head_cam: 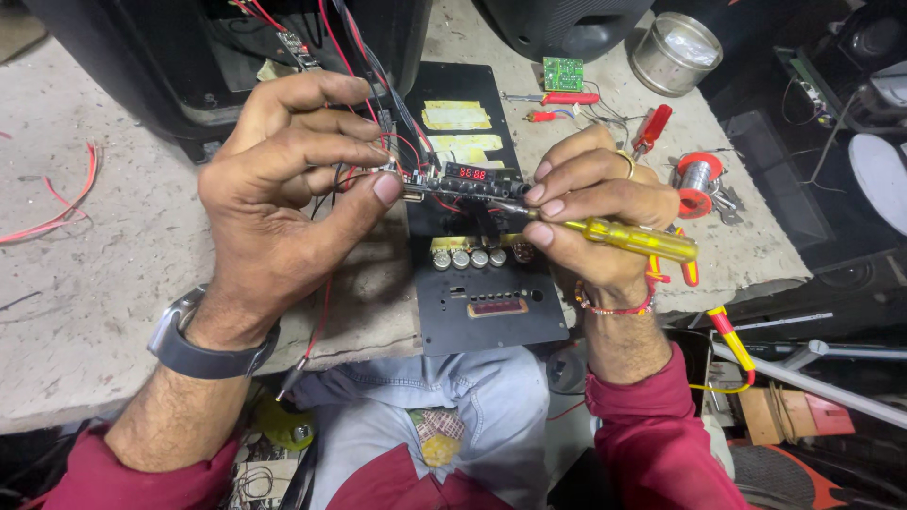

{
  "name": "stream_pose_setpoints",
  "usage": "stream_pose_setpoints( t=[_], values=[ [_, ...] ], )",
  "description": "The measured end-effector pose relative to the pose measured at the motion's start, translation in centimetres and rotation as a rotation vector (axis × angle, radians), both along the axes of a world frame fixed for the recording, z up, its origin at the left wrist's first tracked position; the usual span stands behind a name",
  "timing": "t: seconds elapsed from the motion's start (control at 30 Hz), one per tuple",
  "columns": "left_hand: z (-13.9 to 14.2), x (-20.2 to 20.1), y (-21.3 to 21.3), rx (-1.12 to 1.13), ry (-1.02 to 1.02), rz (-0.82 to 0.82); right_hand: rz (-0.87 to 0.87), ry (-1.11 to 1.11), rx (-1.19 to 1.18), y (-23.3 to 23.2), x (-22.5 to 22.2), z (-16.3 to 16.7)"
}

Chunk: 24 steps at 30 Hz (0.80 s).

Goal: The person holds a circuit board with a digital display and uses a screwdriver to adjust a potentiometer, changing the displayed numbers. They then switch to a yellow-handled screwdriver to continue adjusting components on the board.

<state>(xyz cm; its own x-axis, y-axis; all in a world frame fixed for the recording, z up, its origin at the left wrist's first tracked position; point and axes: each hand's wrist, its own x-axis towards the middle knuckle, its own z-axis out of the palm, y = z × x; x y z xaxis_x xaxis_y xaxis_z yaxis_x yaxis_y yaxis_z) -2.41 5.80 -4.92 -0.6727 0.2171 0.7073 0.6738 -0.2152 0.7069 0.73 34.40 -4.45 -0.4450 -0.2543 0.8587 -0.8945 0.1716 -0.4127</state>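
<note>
My left hand [283, 189] pinches the left end of a small black circuit module [463, 181] with a red lit digit display and a row of buttons, held above a black panel [491, 302]. Red and black wires [368, 85] run from the module up into an open black speaker cabinet [170, 66]. My right hand [590, 212] grips a yellow-handled screwdriver [633, 238], its tip touching the module's right part. Silver knobs [470, 257] sit in a row on the panel just below the module.
On the concrete bench lie a small green circuit board [562, 73], a metal tin [675, 53], a red-handled screwdriver [652, 130], a solder spool [697, 179] and loose red wire [66, 203]. Another speaker [567, 24] stands behind. Clutter fills the floor at right.
</note>
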Motion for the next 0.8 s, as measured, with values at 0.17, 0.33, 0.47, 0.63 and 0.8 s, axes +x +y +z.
stream_pose_setpoints(
  t=[0.17,0.33,0.47,0.63,0.8],
  values=[
    [0.4,0.2,0.0,-0.033,0.087,0.040,-0.038,-0.025,0.022,-0.1,0.7,-0.3],
    [0.3,0.2,0.1,-0.029,0.065,0.053,-0.051,-0.009,0.042,-0.2,0.4,-0.4],
    [-0.1,-0.1,0.0,-0.022,0.068,0.047,-0.088,-0.040,0.058,-0.2,0.6,-0.4],
    [-0.9,-0.6,0.1,0.025,0.102,-0.013,-0.093,-0.044,0.045,-0.3,0.4,-0.7],
    [-1.1,-0.9,0.3,0.020,0.106,0.012,-0.125,-0.030,0.041,-0.5,0.2,-1.0]
  ],
)
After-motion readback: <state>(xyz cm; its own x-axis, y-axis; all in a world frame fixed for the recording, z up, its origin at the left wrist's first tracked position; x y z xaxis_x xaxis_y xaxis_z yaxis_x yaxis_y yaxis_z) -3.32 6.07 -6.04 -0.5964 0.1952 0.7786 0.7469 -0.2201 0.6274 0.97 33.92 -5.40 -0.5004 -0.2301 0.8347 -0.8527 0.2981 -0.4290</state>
